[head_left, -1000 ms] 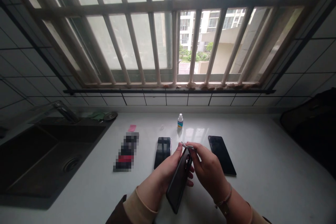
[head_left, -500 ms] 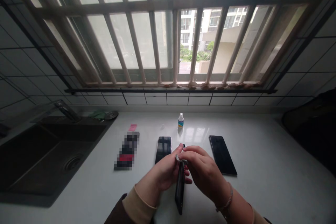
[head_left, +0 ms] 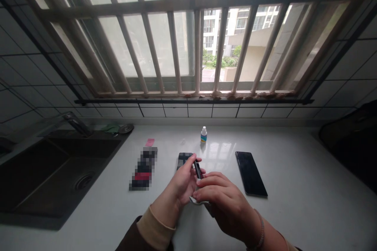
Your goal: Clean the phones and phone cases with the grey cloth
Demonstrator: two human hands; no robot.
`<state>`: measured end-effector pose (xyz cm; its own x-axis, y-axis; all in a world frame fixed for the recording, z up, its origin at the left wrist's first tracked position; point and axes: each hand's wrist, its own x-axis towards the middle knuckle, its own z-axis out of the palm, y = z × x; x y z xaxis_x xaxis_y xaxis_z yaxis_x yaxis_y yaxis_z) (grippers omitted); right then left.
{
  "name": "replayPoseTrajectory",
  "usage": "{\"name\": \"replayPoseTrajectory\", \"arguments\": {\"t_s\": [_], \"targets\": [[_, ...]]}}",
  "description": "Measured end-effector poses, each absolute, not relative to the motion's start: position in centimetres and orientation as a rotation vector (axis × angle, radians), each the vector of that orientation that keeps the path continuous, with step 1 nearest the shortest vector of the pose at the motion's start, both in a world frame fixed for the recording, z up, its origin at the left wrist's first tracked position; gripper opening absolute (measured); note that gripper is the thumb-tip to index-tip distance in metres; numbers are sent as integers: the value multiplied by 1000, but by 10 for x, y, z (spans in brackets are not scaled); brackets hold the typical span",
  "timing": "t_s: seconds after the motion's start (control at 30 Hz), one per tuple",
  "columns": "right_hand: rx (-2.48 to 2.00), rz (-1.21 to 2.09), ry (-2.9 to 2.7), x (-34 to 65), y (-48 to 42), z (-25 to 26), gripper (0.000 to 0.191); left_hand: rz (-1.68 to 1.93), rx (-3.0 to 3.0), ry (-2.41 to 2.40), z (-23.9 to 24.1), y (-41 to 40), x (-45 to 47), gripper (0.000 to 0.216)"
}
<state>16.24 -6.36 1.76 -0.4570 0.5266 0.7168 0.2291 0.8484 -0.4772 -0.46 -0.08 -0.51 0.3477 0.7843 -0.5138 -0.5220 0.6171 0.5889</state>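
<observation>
The dark phone (head_left: pixel 196 169) is pinched edge-on in the left hand (head_left: pixel 182 183), long axis toward lower right; a pale wipe (head_left: pixel 194 200) is pressed against it under the closed right hand (head_left: pixel 225 204).

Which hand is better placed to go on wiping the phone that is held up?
Probably the right hand: it lies over the small white cloth against the phone, while the left hand grips that phone.

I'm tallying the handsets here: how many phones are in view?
3. One phone is held edge-on in the left hand, one lies on the counter behind that hand, mostly hidden, and one lies to the right.
</observation>
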Motion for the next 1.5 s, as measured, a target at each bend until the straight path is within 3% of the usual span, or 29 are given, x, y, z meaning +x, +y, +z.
{"name": "replayPoseTrajectory", "arguments": {"t_s": [0.3,0.43,0.7,0.93,1.3,1.5], "targets": [[-479,543,-1875,163,-82,22,24,1210,270,782,21,5,-12,43],[-865,668,-1463,165,-77,13,21,1066,253,668,25,6,-15,53],[-1324,622,-1081,185,-38,0,39,804,384,643,14,0,-9,57],[-1213,421,-1395,177,-48,-5,25,789,261,652,12,-4,-1,45],[-859,460,-1794,163,-55,-3,34,1118,144,812,0,16,-13,29],[-818,524,-1790,160,-59,-6,37,1264,103,834,7,22,-23,44]]}}
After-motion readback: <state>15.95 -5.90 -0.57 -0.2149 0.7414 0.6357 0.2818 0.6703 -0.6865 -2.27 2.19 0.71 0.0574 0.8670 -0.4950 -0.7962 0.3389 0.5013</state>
